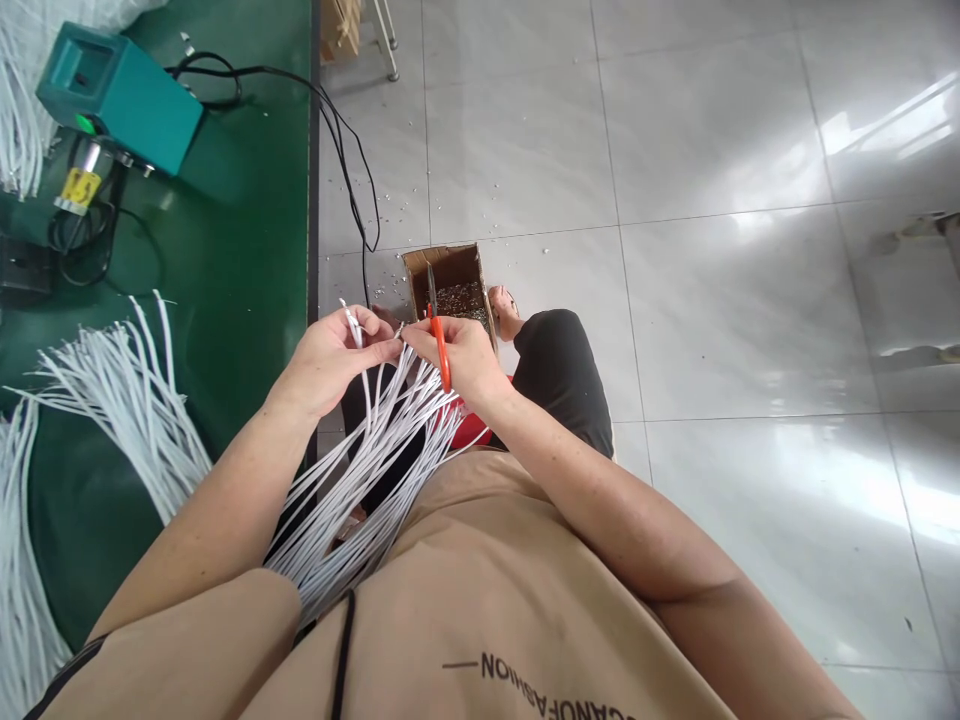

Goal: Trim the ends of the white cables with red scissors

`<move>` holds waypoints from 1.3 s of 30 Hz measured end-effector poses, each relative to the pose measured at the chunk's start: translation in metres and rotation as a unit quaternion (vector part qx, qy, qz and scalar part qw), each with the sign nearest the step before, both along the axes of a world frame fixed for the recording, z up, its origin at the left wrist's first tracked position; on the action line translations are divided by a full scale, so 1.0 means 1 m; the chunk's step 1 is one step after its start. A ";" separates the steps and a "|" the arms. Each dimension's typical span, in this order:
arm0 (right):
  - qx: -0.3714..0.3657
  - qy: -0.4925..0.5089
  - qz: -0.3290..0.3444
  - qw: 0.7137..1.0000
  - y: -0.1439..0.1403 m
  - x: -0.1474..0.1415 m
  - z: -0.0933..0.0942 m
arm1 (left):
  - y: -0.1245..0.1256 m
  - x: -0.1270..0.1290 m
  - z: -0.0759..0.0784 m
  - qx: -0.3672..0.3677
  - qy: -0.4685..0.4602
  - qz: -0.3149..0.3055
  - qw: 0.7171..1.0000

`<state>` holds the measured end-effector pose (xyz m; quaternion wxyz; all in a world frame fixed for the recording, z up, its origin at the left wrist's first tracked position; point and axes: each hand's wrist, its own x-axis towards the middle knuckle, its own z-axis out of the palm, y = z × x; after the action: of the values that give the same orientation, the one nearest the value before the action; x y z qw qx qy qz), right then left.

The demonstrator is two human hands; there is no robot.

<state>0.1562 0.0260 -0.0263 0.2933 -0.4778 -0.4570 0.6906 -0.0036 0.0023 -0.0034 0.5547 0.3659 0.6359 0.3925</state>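
Note:
My left hand (337, 350) pinches the ends of a few white wires, and their tips stick up past its fingers. Close beside it, my right hand (461, 350) has scissors (441, 355) with red-orange handles tucked in it, the blades pointing away from me. The right thumb and fingertip also meet at a wire end next to the left fingertips. From both hands a loose bundle of white wires (367, 470) runs down across my lap toward the table side. Beyond the right hand, a cardboard box (442, 262) on the floor holds many small clippings.
The green table (255, 220) at left bears a teal machine (127, 95) with black cables (352, 170) hanging over its edge. More white wire bundles (127, 400) lie on the table. Small scraps are scattered on the tiled floor (720, 300) around the box.

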 end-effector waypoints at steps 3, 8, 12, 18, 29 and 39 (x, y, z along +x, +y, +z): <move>-0.026 0.046 0.001 0.999 0.001 0.002 0.003 | -0.001 0.002 -0.001 -0.002 0.019 -0.001 1.000; 0.044 -0.095 0.068 0.992 0.005 0.013 0.005 | -0.002 0.002 0.000 -0.012 0.061 -0.017 0.998; 0.231 -0.344 0.122 0.902 0.004 0.018 -0.003 | -0.002 0.001 0.000 -0.010 0.083 0.002 0.996; 0.296 -0.403 0.173 0.848 0.001 0.016 -0.003 | -0.002 0.001 -0.003 -0.003 0.113 0.000 0.994; 0.285 -0.395 0.204 0.849 0.001 0.016 0.000 | -0.004 0.002 -0.003 0.023 0.135 -0.017 0.990; 0.331 -0.424 0.190 0.821 -0.005 0.014 -0.001 | -0.006 0.001 -0.004 0.019 0.145 -0.027 0.989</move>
<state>0.1705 0.0209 -0.0275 0.0740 -0.5014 -0.8189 0.2692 -0.0030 -0.0037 -0.0070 0.4599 0.4467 0.6917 0.3325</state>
